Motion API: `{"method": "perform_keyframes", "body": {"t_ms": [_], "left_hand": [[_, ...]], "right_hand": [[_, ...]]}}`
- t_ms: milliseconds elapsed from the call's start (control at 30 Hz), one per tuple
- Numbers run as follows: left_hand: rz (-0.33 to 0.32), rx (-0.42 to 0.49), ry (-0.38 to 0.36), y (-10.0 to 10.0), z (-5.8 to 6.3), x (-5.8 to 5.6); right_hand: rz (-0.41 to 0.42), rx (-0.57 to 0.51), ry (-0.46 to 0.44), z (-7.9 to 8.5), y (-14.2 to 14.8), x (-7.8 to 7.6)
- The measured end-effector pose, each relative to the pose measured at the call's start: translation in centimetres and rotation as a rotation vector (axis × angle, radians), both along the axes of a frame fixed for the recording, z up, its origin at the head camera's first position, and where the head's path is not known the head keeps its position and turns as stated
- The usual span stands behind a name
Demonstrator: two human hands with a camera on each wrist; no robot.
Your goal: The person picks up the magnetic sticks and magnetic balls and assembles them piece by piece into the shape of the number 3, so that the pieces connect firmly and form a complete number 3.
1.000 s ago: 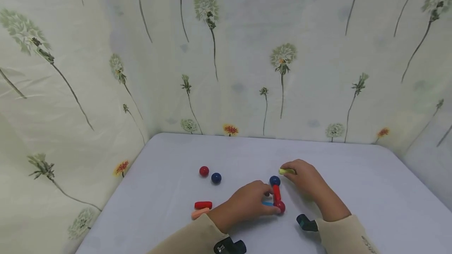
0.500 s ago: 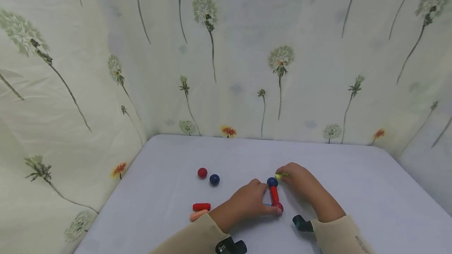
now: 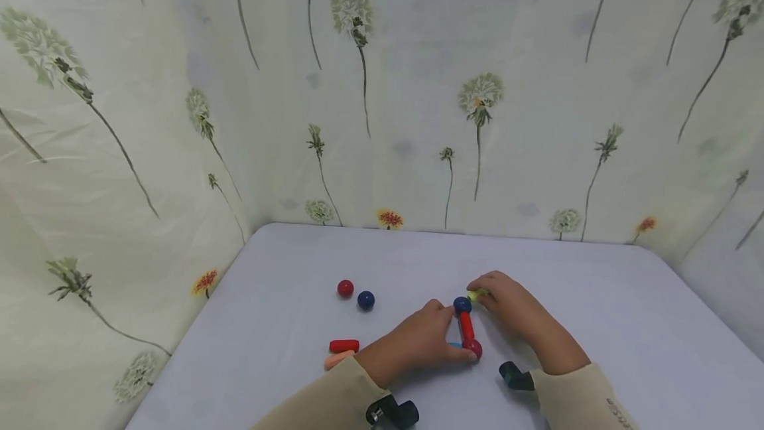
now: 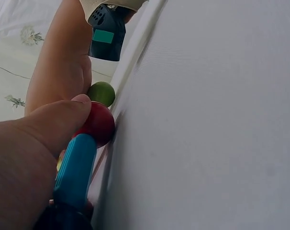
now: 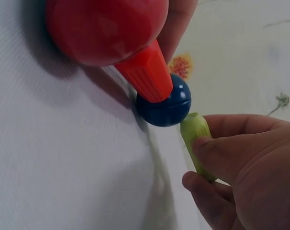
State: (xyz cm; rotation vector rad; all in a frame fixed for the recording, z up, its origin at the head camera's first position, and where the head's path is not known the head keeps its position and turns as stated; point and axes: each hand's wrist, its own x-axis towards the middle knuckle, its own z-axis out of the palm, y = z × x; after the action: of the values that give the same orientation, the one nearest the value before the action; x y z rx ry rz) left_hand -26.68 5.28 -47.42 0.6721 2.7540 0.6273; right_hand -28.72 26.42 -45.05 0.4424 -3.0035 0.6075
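A ball-and-rod toy build lies on the table: a red ball [image 3: 472,349], a red rod [image 3: 466,326] and a blue ball [image 3: 462,304] in line. A light blue rod [image 4: 75,170] also runs from the red ball to a dark ball [image 4: 63,218], mostly hidden beneath my left hand [image 3: 418,344]. That hand holds the build, thumb on the red ball and a fingertip at the blue one. My right hand [image 3: 507,304] pinches a yellow-green rod [image 5: 196,139] between thumb and fingers, its end right at the blue ball.
Left on the table are a loose red ball [image 3: 345,288], a dark blue ball [image 3: 366,300], a red rod [image 3: 344,346] and a peach rod [image 3: 339,359], partly behind the left forearm. A green ball [image 4: 103,93] appears beyond the red ball. Floral cloth [image 3: 406,118] hangs behind.
My right hand has brought the yellow-green rod left and slightly down to the blue ball. The left hand's fingers have reached up to that ball, its thumb staying on the red one.
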Motion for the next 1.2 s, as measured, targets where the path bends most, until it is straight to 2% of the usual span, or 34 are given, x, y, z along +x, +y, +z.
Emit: {"method": "perform_keyframes", "body": {"t_ms": [233, 433, 533, 733, 833, 1033, 1200], "left_hand": [[-0.039, 0.014, 0.038, 0.0, 0.0, -0.1], [-0.041, 0.003, 0.045, -0.1, 0.2, -0.1], [-0.031, -0.001, 0.036, 0.0, 0.2, -0.1], [-0.027, -0.013, 0.033, 0.0, -0.1, -0.1], [-0.035, -0.018, 0.037, -0.1, -0.2, -0.1], [-0.052, -0.008, 0.037, -0.3, -0.2, 0.0], [-0.052, 0.007, 0.03, -0.5, -0.5, -0.2]], "right_hand": [[-0.001, -0.04, 0.036, 0.6, 0.2, -0.1], [0.002, -0.049, 0.038, 0.6, 0.1, -0.3], [-0.043, -0.099, -0.005, 0.7, 0.0, -0.4], [-0.198, -0.232, -0.184, 1.2, -0.4, -0.2], [-0.252, -0.301, -0.245, 1.4, -0.6, -0.1], [-0.327, -0.394, -0.297, 1.5, -1.3, -0.1], [-0.345, -0.441, -0.332, 1.1, -1.9, -0.7]]}}
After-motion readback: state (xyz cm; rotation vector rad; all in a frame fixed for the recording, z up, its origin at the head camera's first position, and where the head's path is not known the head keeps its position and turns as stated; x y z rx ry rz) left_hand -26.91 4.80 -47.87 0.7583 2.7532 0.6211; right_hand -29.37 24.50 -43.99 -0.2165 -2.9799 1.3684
